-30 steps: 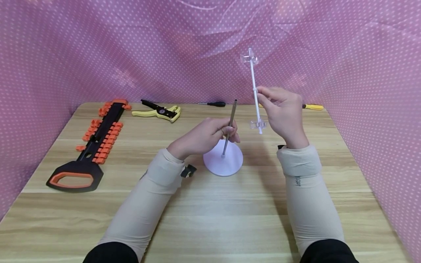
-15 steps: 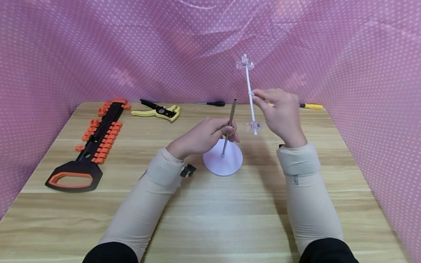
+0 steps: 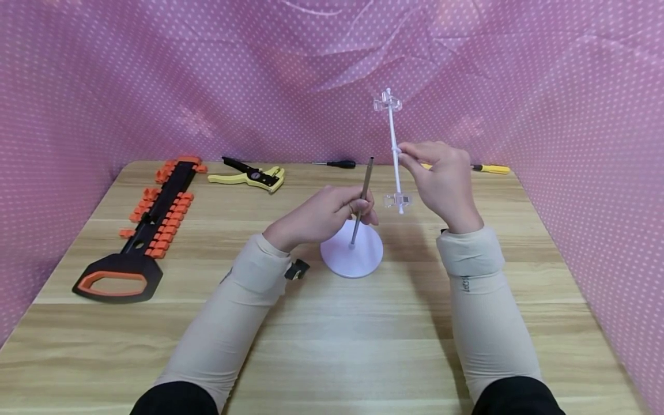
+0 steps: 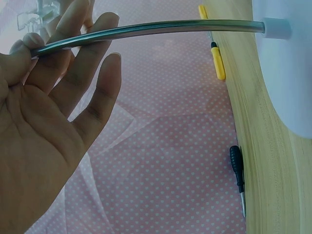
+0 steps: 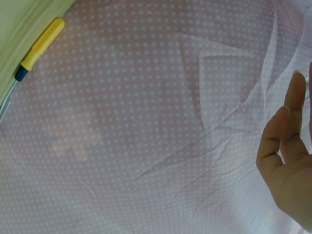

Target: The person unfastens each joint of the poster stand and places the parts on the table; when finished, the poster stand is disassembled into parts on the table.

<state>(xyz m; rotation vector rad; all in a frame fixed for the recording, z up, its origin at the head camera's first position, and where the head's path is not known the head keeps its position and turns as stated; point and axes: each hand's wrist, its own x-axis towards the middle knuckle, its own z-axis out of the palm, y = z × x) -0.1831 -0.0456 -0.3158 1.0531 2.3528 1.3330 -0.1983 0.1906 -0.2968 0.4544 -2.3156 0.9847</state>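
A metal tube (image 3: 367, 180) rises from a round white base (image 3: 351, 262) that stands on the table. My left hand (image 3: 332, 214) pinches this tube near its upper part; the left wrist view shows the thumb and index finger on it and the other fingers spread. To the right, my right hand (image 3: 445, 181) pinches a thin white rod (image 3: 392, 129) near its middle. The rod is nearly upright and carries a clear plastic clip (image 3: 387, 102) at each end. It is held in the air, apart from the tube. The right wrist view catches only part of that hand.
At left lies a black rack with orange clips (image 3: 165, 213). Behind are yellow-handled wire strippers (image 3: 254, 176), a black-handled screwdriver (image 3: 339, 164) and a yellow-handled screwdriver (image 3: 491, 169). Pink dotted cloth (image 3: 332, 75) hangs round the wooden table (image 3: 337, 357).
My right hand has moved the white rod slightly left and down, closer to the tube. My left hand and the tube with its base have stayed in place.
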